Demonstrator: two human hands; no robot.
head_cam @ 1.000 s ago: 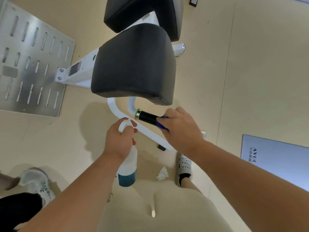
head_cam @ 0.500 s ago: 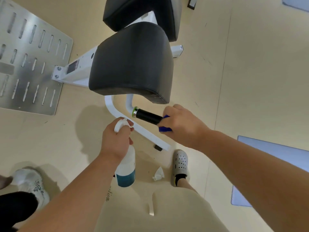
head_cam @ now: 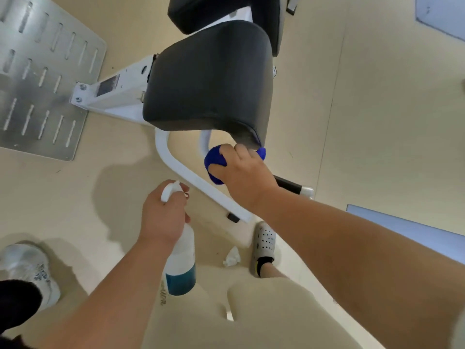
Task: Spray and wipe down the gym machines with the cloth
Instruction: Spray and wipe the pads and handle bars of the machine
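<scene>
Cloth [head_cam: 216, 164] against pad's [head_cam: 208, 81] lower edge

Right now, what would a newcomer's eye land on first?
The blue cloth, balled in the right hand on the machine's handle just under the black pad at centre. Below it, the left hand grips a spray bottle with blue liquid.

A black padded vinyl seat [head_cam: 208, 84] is overhanging just above the right hand [head_cam: 247, 176], a white bent steel tube [head_cam: 191, 176] is crossing between both hands, while bare beige floor [head_cam: 377, 122] is lying open rightward.
</scene>
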